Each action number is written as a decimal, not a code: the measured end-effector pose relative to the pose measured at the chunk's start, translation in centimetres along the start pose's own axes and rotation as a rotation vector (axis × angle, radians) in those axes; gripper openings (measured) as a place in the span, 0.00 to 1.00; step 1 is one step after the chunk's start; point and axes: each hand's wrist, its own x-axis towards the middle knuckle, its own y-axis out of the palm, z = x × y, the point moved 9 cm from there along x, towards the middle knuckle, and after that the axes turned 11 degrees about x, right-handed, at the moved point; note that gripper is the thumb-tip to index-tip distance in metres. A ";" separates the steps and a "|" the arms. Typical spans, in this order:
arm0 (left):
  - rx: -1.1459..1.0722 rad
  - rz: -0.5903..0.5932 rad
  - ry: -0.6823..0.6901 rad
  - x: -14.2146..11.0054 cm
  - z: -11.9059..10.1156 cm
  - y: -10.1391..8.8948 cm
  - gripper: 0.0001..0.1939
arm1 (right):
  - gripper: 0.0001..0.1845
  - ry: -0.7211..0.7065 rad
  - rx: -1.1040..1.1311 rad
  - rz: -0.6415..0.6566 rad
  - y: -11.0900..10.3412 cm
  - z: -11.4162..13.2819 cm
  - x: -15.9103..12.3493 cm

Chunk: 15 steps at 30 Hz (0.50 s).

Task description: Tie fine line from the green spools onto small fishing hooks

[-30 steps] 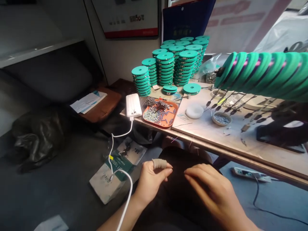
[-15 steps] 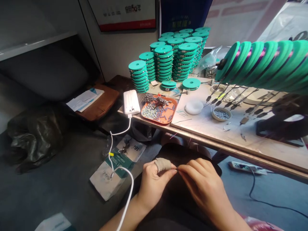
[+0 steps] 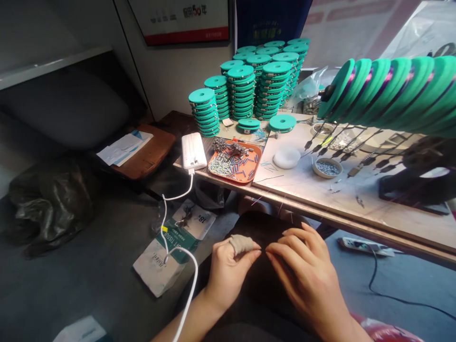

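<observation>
Above my dark lap, my left hand (image 3: 231, 266) is closed in a pinch, thumb against the index finger. A beige wrap (image 3: 241, 244) circles that index finger. Close by on the right, my right hand (image 3: 308, 268) also pinches thumb to index finger, its other fingers raised and loosely curled. A small gap separates the two sets of fingertips. Whatever either pinch holds is too fine to make out. Beyond the hands, on the bench, lies an orange tray (image 3: 253, 166) of small metal and light-coloured parts.
Stacked green spools (image 3: 240, 95) stand at the back. Green foam rolls (image 3: 388, 95) with hanging dark weights overhang the bench's right. A white power bank (image 3: 193, 151) trails a white cable (image 3: 192, 280) past my left arm. A small bowl (image 3: 327, 168) holds tiny parts. Below lies a power strip (image 3: 366, 247).
My right hand first came in to meet the left fingertips, then drew slightly back to the right, its outer fingers lifting. My left hand has shifted slightly right and keeps its pinch.
</observation>
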 end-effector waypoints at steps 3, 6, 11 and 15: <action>0.014 -0.025 0.052 0.1 -0.3 -0.2 0.02 | 0.07 0.004 0.022 -0.029 0.0 0.1 0.1; 0.041 -0.040 0.098 0.1 -0.6 -0.3 0.03 | 0.07 0.009 0.033 -0.061 0.0 0.1 0.2; 0.076 -0.035 0.138 0.1 -0.9 -0.2 0.03 | 0.07 0.008 0.029 -0.050 0.1 0.1 0.2; 0.084 -0.037 0.153 0.0 -0.9 -0.2 0.03 | 0.08 0.014 0.032 -0.048 0.2 0.0 0.2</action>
